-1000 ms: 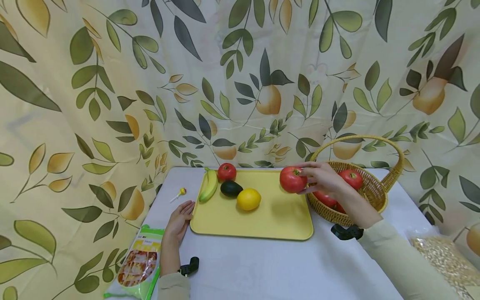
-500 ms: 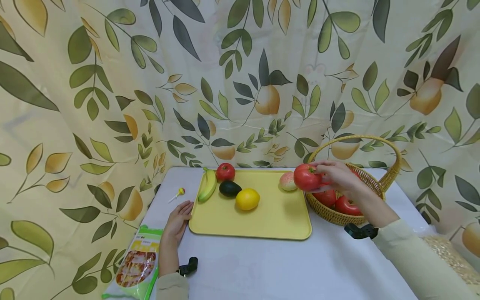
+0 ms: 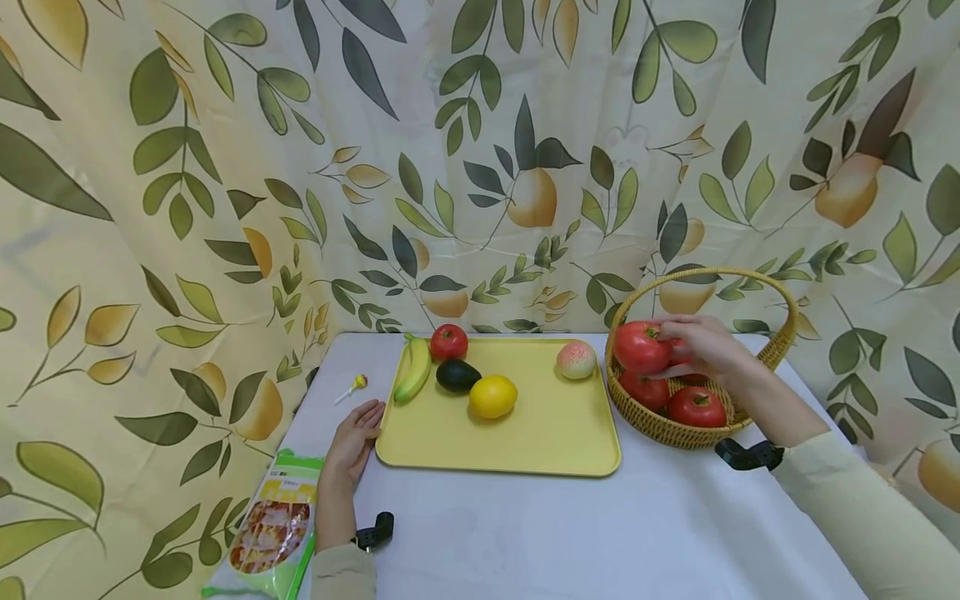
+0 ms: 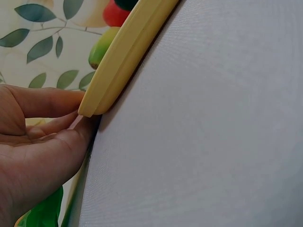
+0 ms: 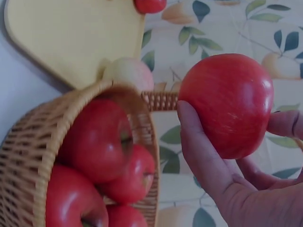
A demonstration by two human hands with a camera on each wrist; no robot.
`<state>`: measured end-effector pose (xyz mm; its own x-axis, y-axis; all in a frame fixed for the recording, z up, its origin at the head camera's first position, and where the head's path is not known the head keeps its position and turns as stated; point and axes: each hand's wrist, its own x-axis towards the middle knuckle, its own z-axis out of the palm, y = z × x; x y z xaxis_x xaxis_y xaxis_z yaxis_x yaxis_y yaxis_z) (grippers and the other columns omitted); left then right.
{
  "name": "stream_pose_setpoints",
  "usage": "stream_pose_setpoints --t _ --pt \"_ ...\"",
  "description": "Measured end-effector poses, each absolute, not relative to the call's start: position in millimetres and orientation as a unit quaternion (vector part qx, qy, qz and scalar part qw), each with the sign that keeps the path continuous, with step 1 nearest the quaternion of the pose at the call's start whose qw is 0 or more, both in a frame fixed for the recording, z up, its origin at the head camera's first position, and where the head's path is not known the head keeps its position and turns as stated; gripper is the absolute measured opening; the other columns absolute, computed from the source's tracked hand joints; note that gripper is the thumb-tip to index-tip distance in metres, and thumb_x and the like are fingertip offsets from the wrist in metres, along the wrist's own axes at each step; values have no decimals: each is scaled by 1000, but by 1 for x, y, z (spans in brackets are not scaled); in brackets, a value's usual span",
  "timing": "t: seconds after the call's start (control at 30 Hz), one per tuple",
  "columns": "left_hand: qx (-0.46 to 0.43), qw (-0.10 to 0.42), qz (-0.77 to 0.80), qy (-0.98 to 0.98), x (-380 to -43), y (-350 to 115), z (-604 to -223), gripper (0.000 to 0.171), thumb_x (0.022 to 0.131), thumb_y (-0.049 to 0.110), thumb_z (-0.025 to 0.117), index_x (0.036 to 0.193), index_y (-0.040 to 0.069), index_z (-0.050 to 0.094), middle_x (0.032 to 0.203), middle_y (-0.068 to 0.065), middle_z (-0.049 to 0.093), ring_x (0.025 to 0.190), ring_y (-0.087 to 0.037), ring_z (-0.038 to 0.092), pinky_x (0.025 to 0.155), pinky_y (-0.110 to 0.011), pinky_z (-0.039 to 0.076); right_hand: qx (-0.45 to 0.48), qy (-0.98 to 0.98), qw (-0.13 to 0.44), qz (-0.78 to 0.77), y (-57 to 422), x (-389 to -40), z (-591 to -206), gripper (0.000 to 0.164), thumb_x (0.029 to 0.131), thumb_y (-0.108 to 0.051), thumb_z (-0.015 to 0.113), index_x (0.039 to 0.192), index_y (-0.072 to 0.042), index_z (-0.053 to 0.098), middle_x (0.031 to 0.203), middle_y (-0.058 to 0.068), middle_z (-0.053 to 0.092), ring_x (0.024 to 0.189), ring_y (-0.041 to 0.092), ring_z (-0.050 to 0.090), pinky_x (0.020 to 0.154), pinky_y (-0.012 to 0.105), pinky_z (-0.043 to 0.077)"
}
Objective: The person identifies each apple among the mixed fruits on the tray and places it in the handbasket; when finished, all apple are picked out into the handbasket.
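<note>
My right hand (image 3: pixel 708 350) grips a red apple (image 3: pixel 642 347) above the wicker basket (image 3: pixel 660 429). In the right wrist view, thumb and fingers sit around the apple (image 5: pixel 227 104). Several red apples (image 3: pixel 696 407) lie in the basket below. My left hand (image 3: pixel 356 437) touches the left edge of the yellow tray (image 3: pixel 555 450) with its fingers mostly straight; the left wrist view shows the fingertips against the tray's rim (image 4: pixel 123 61). On the tray are a banana (image 3: pixel 414 371), another red apple (image 3: pixel 448 342), an avocado (image 3: pixel 457 376), a lemon (image 3: pixel 492 397) and a pinkish peach (image 3: pixel 576 360).
Left of the tray lies a lollipop (image 3: pixel 352 388). A green-edged food bag (image 3: pixel 273 525) lies at the near left of the white table (image 3: pixel 487 542). The basket's tall handle (image 3: pixel 705 273) arches over its opening. A leaf-patterned curtain (image 3: pixel 480 167) hangs behind.
My right hand has carried the apple rightward from over the tray to over the basket, uncovering the peach on the tray. The left hand has stayed at the tray's edge.
</note>
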<state>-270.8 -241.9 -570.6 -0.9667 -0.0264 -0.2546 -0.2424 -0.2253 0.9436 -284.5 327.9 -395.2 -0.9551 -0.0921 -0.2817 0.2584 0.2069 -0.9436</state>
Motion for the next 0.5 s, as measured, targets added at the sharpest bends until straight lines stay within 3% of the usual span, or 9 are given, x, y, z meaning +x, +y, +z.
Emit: stream_pose_setpoints --t 0.17,0.33,0.5 --pt "-109 71 778 615 -269 -243 -570 68 97 -20 41 161 -4 26 164 -24 33 154 -32 33 124 -38 32 58 771 138 -618 340 -289 -396 65 108 -24 48 163 3 23 164 34 20 133 48 44 94 60 57" --pt "-102 69 781 612 -268 -244 -569 68 97 -21 40 161 -5 26 165 -25 32 154 -32 32 125 -39 31 66 786 130 -601 355 -297 -400 69 110 -32 47 162 6 21 162 34 24 112 29 60 92 54 60" --pt "-97 69 784 609 -267 -243 -567 67 97 -20 39 161 -5 25 165 -25 31 155 -32 31 125 -39 30 92 783 113 -605 365 -305 -405 67 108 -37 49 156 6 31 154 30 31 98 19 63 92 54 60"
